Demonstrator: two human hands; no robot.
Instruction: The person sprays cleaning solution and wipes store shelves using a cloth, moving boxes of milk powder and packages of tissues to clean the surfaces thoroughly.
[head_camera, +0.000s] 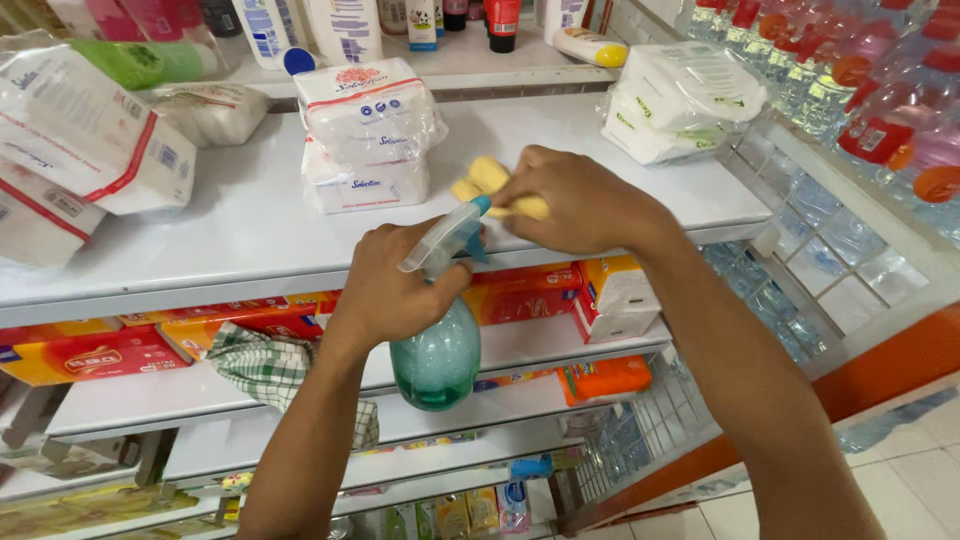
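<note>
My left hand (385, 290) grips the neck and trigger of a green spray bottle (436, 362), whose clear trigger head (445, 238) points toward my right hand. My right hand (580, 200) is closed around a yellow sponge (487, 183), held just above the front of a white shelf (250, 225). A green-and-white checked cloth (265, 367) hangs beneath my left wrist; how it is held is hidden.
Stacked white tissue packs (370, 135) stand on the shelf behind the sponge, more packs at left (80, 140) and right (685, 100). Bottles line the shelf above. Orange and red boxes (525, 293) fill lower shelves. Water bottles (860, 90) stand at right.
</note>
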